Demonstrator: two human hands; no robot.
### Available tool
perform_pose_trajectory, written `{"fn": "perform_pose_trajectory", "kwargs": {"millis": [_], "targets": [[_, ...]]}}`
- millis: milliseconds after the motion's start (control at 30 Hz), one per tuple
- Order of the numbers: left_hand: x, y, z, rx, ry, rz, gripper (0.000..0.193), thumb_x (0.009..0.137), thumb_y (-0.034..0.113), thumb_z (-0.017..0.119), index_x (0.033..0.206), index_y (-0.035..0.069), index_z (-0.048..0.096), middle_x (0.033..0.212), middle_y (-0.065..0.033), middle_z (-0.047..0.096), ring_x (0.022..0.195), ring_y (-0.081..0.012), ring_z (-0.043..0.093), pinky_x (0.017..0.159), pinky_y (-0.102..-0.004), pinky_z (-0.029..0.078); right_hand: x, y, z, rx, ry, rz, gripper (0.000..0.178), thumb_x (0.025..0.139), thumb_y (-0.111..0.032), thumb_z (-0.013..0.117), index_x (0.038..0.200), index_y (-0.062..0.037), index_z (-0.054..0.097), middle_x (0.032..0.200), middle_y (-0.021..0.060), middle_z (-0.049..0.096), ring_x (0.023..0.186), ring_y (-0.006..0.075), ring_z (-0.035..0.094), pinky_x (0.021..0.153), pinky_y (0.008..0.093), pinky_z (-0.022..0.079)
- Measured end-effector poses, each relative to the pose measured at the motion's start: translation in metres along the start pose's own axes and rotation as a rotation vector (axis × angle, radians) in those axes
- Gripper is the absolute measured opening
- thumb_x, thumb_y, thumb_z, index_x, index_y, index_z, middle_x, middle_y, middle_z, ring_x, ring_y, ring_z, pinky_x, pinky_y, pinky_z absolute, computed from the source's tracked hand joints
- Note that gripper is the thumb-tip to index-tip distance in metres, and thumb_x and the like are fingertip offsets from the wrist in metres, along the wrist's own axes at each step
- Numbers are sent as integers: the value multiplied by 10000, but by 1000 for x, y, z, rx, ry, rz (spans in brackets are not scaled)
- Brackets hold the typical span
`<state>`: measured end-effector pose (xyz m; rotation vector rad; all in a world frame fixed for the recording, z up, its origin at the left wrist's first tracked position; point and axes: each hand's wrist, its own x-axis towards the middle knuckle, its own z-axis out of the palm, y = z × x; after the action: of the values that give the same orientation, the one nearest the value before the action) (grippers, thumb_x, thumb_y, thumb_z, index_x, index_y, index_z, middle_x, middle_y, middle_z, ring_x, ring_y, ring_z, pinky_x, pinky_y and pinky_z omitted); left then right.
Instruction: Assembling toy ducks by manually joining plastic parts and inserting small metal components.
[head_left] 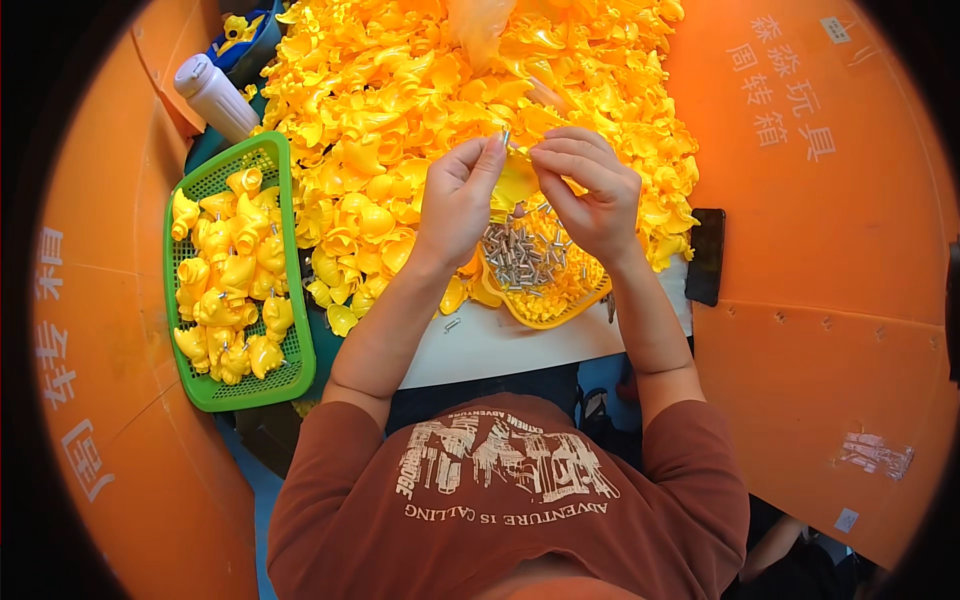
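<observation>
My left hand (462, 195) is closed in a pinch, with a small silver metal pin (506, 138) sticking up between thumb and forefinger. Just to its right, my right hand (590, 185) has its thumb and fingers pressed together; what they hold, if anything, is hidden. Both hands hover over the near edge of a large heap of glossy yellow plastic shells (370, 150). Below them sits a yellow basket (545, 322), holding many silver metal pins (522, 258) and small yellow parts (570, 275).
To the left, a green basket (305, 345) carries several joined yellow pieces (238, 272). Behind it stands a pale bottle (215, 97). A dark phone (707, 257) lies right of the heap. Orange panels (810, 390) flank both sides. A blurred shape (480, 30), perhaps another person's hand, reaches over the heap.
</observation>
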<state>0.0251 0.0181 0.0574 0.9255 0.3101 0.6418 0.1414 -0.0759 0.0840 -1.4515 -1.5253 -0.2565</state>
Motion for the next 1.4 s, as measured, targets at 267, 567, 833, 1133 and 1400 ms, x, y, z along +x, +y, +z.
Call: {"fn": "perform_pose_trajectory", "kwargs": {"millis": [267, 567, 833, 1133, 1400], "targets": [[2, -6, -3, 35, -5, 31, 251, 941, 223, 475, 904, 5, 593, 775, -24, 600, 650, -62, 560, 508, -225, 506, 0, -3, 0, -26, -26, -27, 164, 672, 80, 651, 818, 5, 662, 826, 104, 653, 859, 244, 623, 754, 308, 492], [-1, -3, -1, 105, 27, 56, 239, 931, 199, 506, 913, -15, 611, 774, -3, 601, 693, -36, 521, 602, -171, 411, -5, 16, -3, 562, -198, 615, 165, 774, -5, 659, 935, 18, 626, 858, 57, 629, 803, 125, 600, 713, 229, 476], [11, 0, -14, 214, 96, 150, 241, 930, 205, 503, 912, -8, 614, 789, -28, 618, 650, -58, 546, 556, -196, 442, 10, 31, 19, 945, -218, 725, 336, 794, -21, 652, 1107, 3, 535, 849, 49, 614, 775, 84, 573, 728, 201, 447], [30, 40, -72, -144, 280, 110, 282, 941, 293, 442, 1023, 31, 503, 886, -117, 622, 673, -229, 627, 529, -315, 512, -1, 33, 18, 67, -437, 396, 141, 813, -120, 639, 900, -9, 643, 803, 75, 653, 733, 146, 609, 678, 276, 478], [30, 38, -72, -272, 270, -6, 352, 956, 354, 368, 1082, 47, 483, 960, -111, 588, 811, -261, 576, 710, -421, 489, -19, 30, 18, -244, -458, 264, 99, 767, -97, 645, 829, -19, 647, 789, 118, 642, 763, 286, 601, 694, 354, 474]]}}
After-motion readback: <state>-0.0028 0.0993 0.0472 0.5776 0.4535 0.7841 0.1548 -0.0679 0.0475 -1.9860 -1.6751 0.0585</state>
